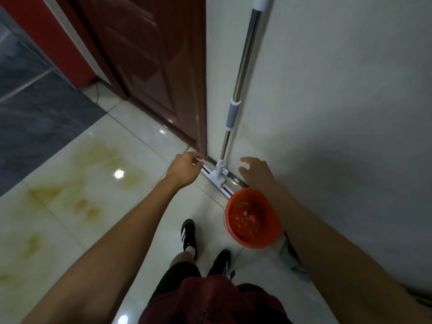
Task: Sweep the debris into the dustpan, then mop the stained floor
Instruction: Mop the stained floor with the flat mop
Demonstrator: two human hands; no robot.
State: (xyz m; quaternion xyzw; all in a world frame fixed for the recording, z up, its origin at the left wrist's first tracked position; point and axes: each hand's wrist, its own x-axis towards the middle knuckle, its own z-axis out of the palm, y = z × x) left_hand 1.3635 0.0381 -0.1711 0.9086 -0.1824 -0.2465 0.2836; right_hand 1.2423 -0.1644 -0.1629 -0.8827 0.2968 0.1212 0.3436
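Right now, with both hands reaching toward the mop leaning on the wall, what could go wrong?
1. The mop only leans on the wall; neither the left hand nor the right hand grips it yet, so a careless touch could make it slide and fall.
2. The orange dustpan, holding debris, sits close beside the mop head; swinging the mop out could knock it and spill.
3. The yellow stain on the glossy floor may be slippery.

The mop (236, 108) leans upright against the wall (339, 90), its head on the floor (145, 160) along the wall's foot, right of the door (152, 73). The dustpan (253, 218) stands nearer, beside the wall, debris (245, 218) in it. Stains (88, 174) lie left, across the floor.
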